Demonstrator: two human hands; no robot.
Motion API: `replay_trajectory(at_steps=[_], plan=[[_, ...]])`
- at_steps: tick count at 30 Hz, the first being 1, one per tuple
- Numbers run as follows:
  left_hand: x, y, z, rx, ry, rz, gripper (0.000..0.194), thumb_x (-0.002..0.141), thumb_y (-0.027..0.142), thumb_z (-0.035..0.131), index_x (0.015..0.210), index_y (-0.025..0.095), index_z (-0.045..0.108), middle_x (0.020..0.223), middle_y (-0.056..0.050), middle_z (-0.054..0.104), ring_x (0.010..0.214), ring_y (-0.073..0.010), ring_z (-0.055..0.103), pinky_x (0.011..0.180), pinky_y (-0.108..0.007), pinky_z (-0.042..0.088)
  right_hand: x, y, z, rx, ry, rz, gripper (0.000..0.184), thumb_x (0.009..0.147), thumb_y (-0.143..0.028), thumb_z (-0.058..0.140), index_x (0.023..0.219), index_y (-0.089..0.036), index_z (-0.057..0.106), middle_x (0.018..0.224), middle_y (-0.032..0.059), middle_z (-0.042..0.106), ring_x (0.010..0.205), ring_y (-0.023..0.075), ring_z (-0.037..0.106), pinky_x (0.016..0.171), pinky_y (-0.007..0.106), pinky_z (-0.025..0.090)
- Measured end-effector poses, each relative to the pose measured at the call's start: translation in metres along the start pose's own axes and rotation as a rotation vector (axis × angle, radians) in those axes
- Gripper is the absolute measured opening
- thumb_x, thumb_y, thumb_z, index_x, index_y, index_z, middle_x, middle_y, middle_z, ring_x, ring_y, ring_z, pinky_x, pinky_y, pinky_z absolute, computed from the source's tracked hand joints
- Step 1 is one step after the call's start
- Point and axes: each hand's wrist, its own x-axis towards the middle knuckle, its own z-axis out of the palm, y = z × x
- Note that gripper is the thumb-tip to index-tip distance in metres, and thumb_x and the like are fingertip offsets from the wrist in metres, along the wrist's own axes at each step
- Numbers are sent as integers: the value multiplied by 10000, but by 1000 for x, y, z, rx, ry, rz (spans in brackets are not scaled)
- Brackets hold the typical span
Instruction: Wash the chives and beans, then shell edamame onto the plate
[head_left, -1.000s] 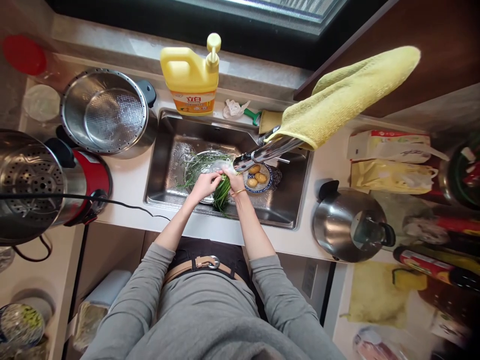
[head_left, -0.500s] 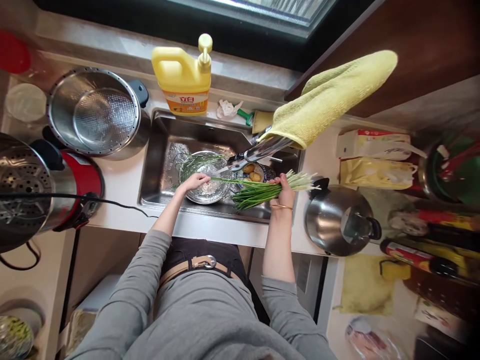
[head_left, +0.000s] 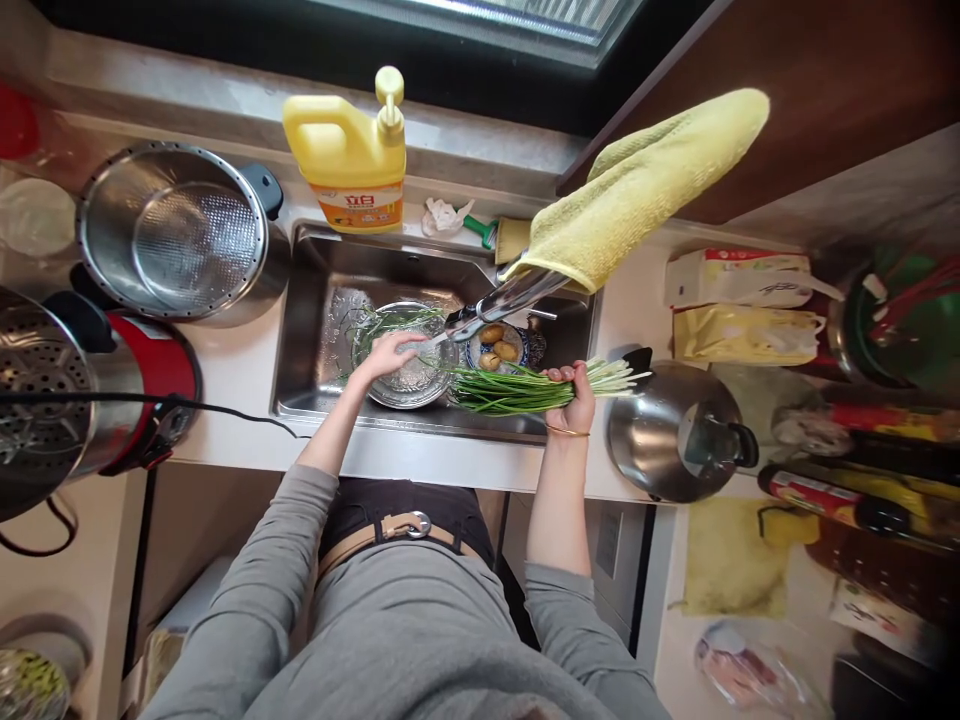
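My right hand point(head_left: 574, 392) is wrapped around a bunch of chives point(head_left: 502, 390), near the white stem ends. The green leaves point left over the front of the sink point(head_left: 319, 270). My left hand point(head_left: 388, 357) is over a metal bowl point(head_left: 409, 400), fingers stretched out near the leaf tips and the faucet's point(head_left: 499, 305) stream, holding nothing that I can see. Loose green bits lie in the bowl, which stands in the sink. Behind the chives, a blue-and-white bowl point(head_left: 534, 345) holds several potatoes point(head_left: 504, 350).
A yellow cloth point(head_left: 637, 195) hangs over the faucet. Behind the sink stands a yellow detergent jug point(head_left: 349, 165). A steel pot point(head_left: 180, 230) and a red cooker point(head_left: 154, 370) are on the left, with a cord point(head_left: 225, 408). To the right is a steel kettle point(head_left: 660, 440).
My left hand has let go of the leaf ends it was pinching, and its fingers have opened. The chives have swung level, a little lower, and the potatoes show more.
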Motion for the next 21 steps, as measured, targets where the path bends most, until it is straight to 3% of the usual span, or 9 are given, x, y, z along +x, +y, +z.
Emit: replay_trajectory(at_steps=[4,9,14,17,21], plan=[[3,42,31,-4,-100,221,393,793,315,641,1184,280,647,1213,-33,661,1197,-237,535,1094,-438,293,3,12,10,-6,-51,21,147,797,-290,698,732,-236,578,524,-126,506,510,50,543,654,225,543],[10,53,49,-95,-131,162,214,831,264,600,986,201,734,986,-49,733,928,-193,659,910,-324,468,1,22,25,-18,-88,38,125,830,-286,654,731,-257,583,532,-116,502,515,67,543,686,258,546],[14,43,39,-143,-69,215,236,773,249,662,993,189,725,1092,-62,708,1046,-208,631,972,-344,442,3,30,41,44,-149,94,119,831,-262,652,733,-248,586,532,-117,503,520,59,532,690,240,529],[10,38,25,-247,11,144,184,773,269,650,891,167,748,980,-71,740,984,-209,660,928,-326,468,8,37,50,57,-116,116,133,826,-256,649,711,-236,585,520,-116,496,503,60,531,666,236,524],[1,35,-1,-331,90,46,260,754,354,664,885,148,752,898,-77,750,879,-210,681,825,-313,502,16,45,55,54,-47,115,151,818,-260,651,690,-231,575,507,-119,494,483,61,532,654,241,528]])
